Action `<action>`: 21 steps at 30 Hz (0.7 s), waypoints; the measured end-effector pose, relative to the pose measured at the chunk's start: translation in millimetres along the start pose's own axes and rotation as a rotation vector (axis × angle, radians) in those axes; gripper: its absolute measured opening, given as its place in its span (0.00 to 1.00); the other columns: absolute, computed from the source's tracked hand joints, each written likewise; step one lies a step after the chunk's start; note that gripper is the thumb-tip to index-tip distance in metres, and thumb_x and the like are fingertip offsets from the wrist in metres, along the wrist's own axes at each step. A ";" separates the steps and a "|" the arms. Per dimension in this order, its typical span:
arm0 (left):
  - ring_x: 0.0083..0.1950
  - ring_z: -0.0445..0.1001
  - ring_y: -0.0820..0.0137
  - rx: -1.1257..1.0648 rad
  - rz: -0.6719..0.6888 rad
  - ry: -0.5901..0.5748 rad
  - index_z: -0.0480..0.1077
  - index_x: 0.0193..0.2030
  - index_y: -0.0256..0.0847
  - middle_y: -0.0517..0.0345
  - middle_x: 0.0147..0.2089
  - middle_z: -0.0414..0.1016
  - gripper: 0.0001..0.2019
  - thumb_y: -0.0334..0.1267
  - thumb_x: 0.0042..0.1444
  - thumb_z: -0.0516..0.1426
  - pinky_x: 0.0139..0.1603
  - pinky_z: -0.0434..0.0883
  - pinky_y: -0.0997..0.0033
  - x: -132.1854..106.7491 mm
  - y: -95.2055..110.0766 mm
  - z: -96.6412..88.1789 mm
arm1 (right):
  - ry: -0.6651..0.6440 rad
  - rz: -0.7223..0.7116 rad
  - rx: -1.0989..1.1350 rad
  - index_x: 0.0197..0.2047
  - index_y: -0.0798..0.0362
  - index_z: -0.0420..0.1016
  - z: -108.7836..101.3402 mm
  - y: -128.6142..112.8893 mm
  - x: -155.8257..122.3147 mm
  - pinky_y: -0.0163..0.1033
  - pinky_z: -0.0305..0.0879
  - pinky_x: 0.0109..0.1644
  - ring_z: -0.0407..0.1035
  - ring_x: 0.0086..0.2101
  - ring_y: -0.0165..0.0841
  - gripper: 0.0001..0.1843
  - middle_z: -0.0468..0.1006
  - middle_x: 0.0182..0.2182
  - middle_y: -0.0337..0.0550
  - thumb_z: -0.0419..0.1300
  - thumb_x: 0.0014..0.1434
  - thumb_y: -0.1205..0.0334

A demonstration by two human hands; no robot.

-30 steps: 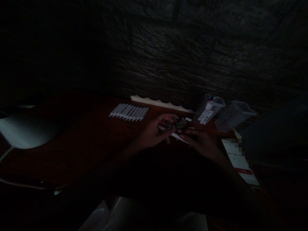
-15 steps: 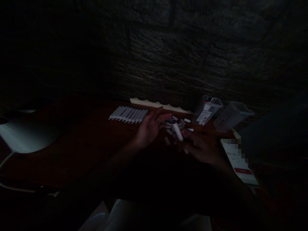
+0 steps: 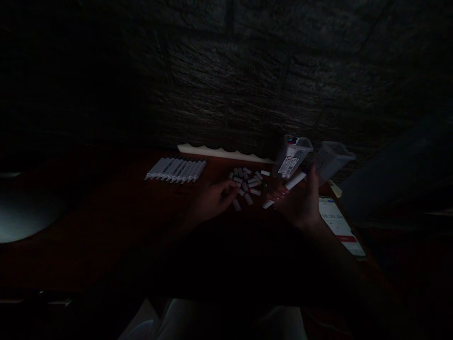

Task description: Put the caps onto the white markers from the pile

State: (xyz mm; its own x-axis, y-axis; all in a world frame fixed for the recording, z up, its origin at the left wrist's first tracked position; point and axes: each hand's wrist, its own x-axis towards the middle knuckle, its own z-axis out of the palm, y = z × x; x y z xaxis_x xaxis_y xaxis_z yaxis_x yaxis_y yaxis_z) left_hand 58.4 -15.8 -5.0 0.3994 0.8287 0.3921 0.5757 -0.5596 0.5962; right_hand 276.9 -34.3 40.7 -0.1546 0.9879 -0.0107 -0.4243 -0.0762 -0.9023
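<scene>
In dim light my right hand (image 3: pixel 302 205) holds a white marker (image 3: pixel 296 180), slanting up to the right with its upper end by the thumb. My left hand (image 3: pixel 217 198) is at the left edge of a loose pile of marker caps (image 3: pixel 252 181), thumb and fingers drawn together beside a cap. Whether a cap is between those fingertips I cannot make out. To the left, several white markers (image 3: pixel 177 170) lie side by side in a row on the dark wooden table (image 3: pixel 116 212).
Behind the caps stands a clear plastic container (image 3: pixel 293 158) with a label and some markers inside. A second clear container (image 3: pixel 334 160) is beside it. A lit phone (image 3: pixel 339 226) lies at the right edge. A pale scalloped strip (image 3: pixel 226 153) runs along the stone wall (image 3: pixel 226 94).
My right hand has moved right and up with the marker, turning it towards the containers. The left hand has gone from spread fingers to a closed pinch at the caps. The view has shifted slightly.
</scene>
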 end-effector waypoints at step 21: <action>0.43 0.76 0.69 0.073 0.091 -0.224 0.75 0.39 0.43 0.58 0.41 0.80 0.07 0.39 0.59 0.57 0.46 0.70 0.70 -0.8 -11.2 7.8 | 0.131 -0.122 -0.058 0.25 0.48 0.62 -10.5 4.6 12.5 0.38 0.57 0.25 0.51 0.17 0.27 0.30 0.57 0.16 0.32 0.45 0.56 0.28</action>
State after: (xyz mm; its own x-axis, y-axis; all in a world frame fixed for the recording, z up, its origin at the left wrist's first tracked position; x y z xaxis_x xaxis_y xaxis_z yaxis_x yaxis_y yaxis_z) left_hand 57.2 -10.3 -17.4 0.5952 0.7561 0.2721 0.5770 -0.6379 0.5101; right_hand 282.4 -20.9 32.0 0.0135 0.9988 0.0474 -0.3805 0.0490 -0.9235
